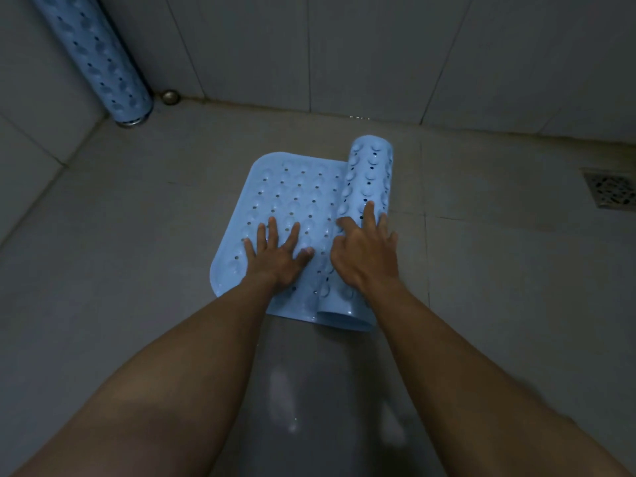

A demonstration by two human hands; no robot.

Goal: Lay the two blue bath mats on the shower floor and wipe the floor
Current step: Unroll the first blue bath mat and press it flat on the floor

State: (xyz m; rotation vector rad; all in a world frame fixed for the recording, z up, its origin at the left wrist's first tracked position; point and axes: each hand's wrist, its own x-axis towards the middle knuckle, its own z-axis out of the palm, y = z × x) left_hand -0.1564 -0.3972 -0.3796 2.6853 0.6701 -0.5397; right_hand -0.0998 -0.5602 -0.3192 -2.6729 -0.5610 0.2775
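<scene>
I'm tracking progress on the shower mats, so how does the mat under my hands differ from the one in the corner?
The mat under your hands lies on the floor tiles, partly unrolled; the corner mat is fully rolled into a tube and stands on end. Your left hand presses that mat flat and your right hand rests on its roll; no hand touches the corner mat. Both are light blue with holes.

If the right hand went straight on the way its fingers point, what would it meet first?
The right hand rests on the blue mat's roll; straight on it would slide along that roll, then likely reach the tiled wall, though depth is unclear.
</scene>
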